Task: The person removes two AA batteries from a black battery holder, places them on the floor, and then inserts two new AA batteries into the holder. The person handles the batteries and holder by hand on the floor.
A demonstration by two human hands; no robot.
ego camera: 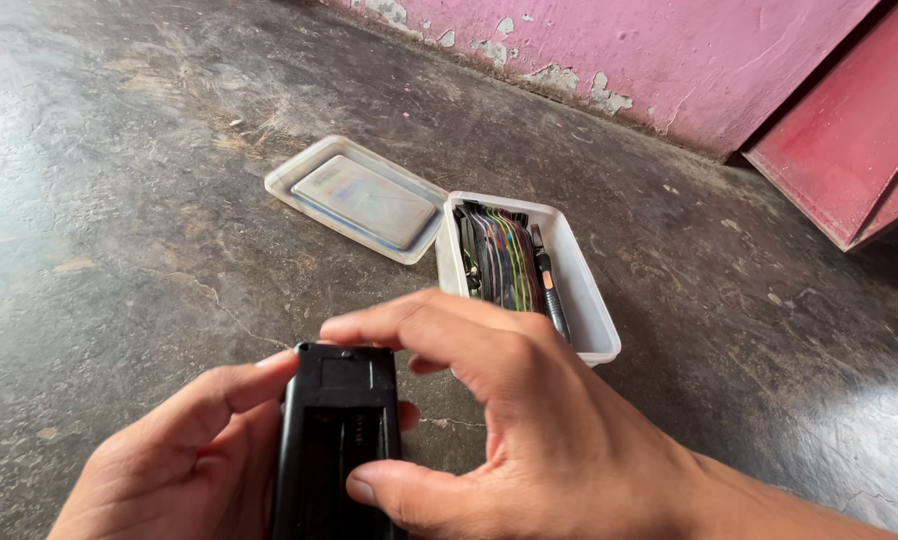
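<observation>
Now cradling black remote (337,440) in left hand (174,460) for steadiness — right hand (539,440) pinching its open battery bay; tool box (524,270) at twelve o'clock.

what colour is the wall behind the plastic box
Pink, with peeling patches along its base: the painted wall shows best in the head view.

Lid (359,200) left of box (594,310)

Black device (337,440), lower centre of frame: matt plastic, smooth, faint sheen along its top edge. White box (591,318), centre: glossy translucent plastic; its lid (299,195), upper left of it: same plastic, clouded. Floor (119,200): polished concrete, worn, cracked, scuffed. Pink wall (669,60), top: matt paint, flaking at base. Red panel (849,140), upper right: smooth, semi-gloss.
</observation>
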